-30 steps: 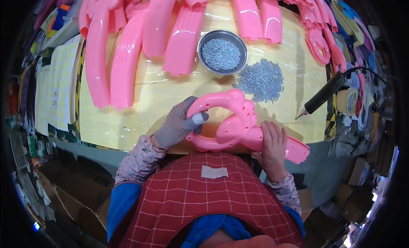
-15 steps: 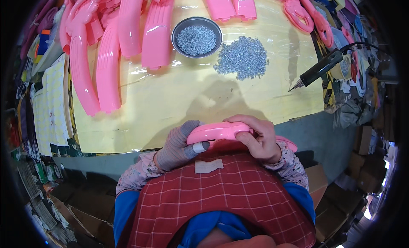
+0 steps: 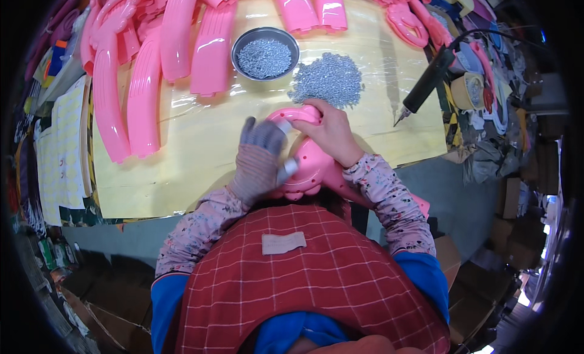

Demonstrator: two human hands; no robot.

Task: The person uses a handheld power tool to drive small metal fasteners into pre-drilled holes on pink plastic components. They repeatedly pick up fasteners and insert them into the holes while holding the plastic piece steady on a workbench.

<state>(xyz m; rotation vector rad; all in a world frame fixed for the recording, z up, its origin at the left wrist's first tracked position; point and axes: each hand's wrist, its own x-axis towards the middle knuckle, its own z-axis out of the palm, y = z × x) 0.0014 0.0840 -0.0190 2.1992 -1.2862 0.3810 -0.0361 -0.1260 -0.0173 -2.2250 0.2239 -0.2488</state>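
Premises are a workshop of the assembly kind. Evidence: a worktable (image 3: 194,144) bears a bowl (image 3: 267,33) of screws and a loose heap (image 3: 328,80) of the same; a corded driver (image 3: 429,80) is at its right; similar pink mouldings (image 3: 109,104) lie in quantity; cartons (image 3: 451,256) stand below.

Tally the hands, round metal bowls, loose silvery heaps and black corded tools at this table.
Hands: 2 (gray-covered left hand; bare right hand, holding pink plastic)
Round metal bowl: 1
Loose silvery heap: 1
Black corded tool: 1
Total: 5
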